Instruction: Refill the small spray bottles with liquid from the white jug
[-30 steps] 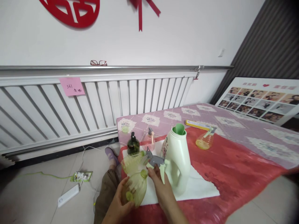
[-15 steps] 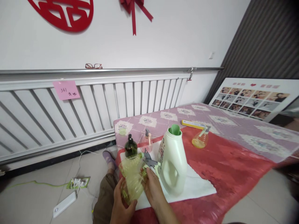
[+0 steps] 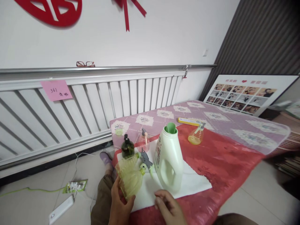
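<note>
My left hand (image 3: pixel 120 198) is wrapped around a translucent yellow-green bottle (image 3: pixel 133 182), tilted with its neck toward the upper right. No trigger head shows on that neck. Directly behind it is a similar yellow-green spray bottle (image 3: pixel 125 163), and a grey trigger head (image 3: pixel 146 160) shows beside its neck. Away from the bottle, my right hand (image 3: pixel 167 206) hovers low over the cloth's front edge, fingers curled together; whether they hold anything small is hidden. A large pale green detergent jug (image 3: pixel 172 159) with a green spout (image 3: pixel 170 127) stands just beyond that hand.
A dark green pump bottle (image 3: pixel 127 147) and a pink spray bottle (image 3: pixel 143 142) stand behind. Farther right are a clear spray bottle (image 3: pixel 196 136) with yellow liquid and a yellow box (image 3: pixel 189 121). White cloth (image 3: pixel 194 179) lies over red plastic sheeting (image 3: pixel 225 159). A green lid (image 3: pixel 118 132) sits at the left corner.
My right hand has come off the held bottle's neck and moved right and down, its fingers curling. My left hand keeps the bottle, now with its neck exposed. The camera view has shifted slightly.
</note>
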`<action>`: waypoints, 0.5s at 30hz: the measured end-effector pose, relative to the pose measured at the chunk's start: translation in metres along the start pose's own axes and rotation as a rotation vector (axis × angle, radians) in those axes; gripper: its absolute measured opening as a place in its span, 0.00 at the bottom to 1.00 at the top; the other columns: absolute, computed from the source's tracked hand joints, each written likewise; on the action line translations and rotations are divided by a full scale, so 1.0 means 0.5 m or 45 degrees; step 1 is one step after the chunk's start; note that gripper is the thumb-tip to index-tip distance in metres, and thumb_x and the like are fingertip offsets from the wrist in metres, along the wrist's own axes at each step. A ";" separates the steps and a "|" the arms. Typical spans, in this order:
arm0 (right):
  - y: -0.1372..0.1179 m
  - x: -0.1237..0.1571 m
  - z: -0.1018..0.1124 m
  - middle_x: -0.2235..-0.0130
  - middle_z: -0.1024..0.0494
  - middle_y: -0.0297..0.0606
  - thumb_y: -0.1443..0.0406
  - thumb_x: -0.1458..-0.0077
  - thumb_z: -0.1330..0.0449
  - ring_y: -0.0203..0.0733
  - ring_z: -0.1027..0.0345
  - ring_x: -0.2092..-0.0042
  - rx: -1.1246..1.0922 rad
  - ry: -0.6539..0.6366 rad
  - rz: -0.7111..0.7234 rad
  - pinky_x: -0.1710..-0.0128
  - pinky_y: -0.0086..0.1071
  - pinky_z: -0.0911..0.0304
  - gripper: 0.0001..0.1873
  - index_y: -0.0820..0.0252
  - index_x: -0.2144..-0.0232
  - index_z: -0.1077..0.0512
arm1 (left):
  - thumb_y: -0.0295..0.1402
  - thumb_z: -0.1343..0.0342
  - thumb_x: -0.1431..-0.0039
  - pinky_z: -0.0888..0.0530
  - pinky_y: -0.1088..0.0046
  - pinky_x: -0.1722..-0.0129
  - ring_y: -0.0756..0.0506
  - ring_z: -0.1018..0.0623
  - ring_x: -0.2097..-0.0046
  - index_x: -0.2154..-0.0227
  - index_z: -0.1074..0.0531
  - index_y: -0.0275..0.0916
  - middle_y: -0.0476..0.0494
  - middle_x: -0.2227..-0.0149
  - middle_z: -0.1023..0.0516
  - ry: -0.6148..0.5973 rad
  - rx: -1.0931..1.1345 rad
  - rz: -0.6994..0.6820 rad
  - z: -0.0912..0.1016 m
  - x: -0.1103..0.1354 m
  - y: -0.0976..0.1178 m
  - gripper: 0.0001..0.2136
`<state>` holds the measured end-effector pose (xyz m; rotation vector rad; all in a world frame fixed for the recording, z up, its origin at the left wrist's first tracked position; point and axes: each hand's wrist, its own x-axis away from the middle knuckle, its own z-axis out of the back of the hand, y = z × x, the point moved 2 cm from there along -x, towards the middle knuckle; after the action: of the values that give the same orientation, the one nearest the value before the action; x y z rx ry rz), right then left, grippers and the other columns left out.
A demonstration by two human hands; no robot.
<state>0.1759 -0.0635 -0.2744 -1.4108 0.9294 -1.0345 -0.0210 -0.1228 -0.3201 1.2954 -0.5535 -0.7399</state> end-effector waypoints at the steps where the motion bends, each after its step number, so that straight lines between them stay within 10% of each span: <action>1: -0.016 0.013 0.031 0.74 0.27 0.32 0.52 0.52 0.37 0.39 0.32 0.70 0.119 0.109 0.154 0.67 0.31 0.35 0.14 0.56 0.72 0.25 | 0.32 0.39 0.53 0.26 0.69 0.50 0.40 0.28 0.44 0.38 0.53 0.39 0.34 0.42 0.34 0.001 -0.010 0.006 -0.001 0.000 0.003 0.40; 7: -0.066 -0.017 0.141 0.55 0.28 0.42 0.53 0.55 0.37 0.48 0.32 0.56 0.341 0.746 0.315 0.61 0.35 0.34 0.23 0.54 0.58 0.35 | 0.33 0.37 0.54 0.25 0.67 0.51 0.38 0.27 0.44 0.38 0.54 0.39 0.33 0.42 0.35 0.011 0.077 0.054 -0.004 -0.009 0.002 0.43; 15: -0.079 -0.085 0.103 0.70 0.26 0.35 0.54 0.48 0.44 0.46 0.32 0.67 0.482 0.212 0.260 0.67 0.34 0.36 0.14 0.55 0.63 0.33 | 0.34 0.34 0.59 0.24 0.63 0.52 0.36 0.26 0.46 0.38 0.52 0.38 0.32 0.44 0.34 0.037 0.233 0.048 -0.011 -0.017 -0.006 0.46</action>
<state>0.2110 -0.0036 -0.2396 -0.9091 0.9186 -1.1157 -0.0228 -0.1131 -0.3238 1.4587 -0.6314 -0.6496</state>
